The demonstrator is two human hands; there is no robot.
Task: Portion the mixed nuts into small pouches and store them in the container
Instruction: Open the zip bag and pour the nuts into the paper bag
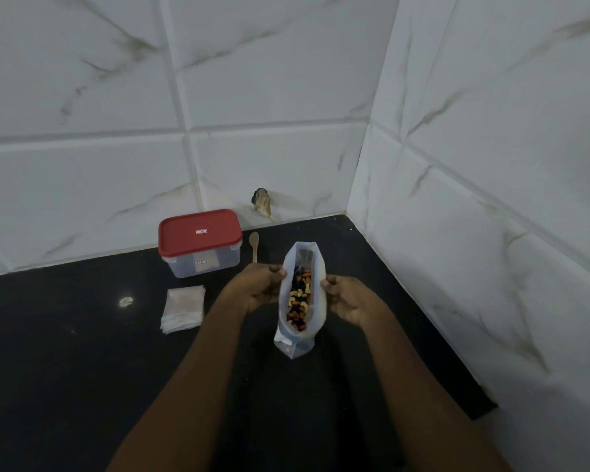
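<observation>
A tall clear plastic bag [317, 301] stands on the black counter, its mouth pulled wide, with mixed nuts [299, 301] showing inside. My left hand [261, 287] pinches the bag's left rim and my right hand [346, 298] pinches its right rim. A stack of small whitish pouches [184, 308] lies flat to the left. Behind it stands a clear container [201, 260] with its red lid [200, 231] on. A small wooden spoon [254, 245] lies between the container and the bag.
The black counter [65, 352] fits into a corner of white marble-look tiled walls at the back and right. A small brownish object [262, 202] leans against the back wall. A pale spot [126, 301] marks the counter at left.
</observation>
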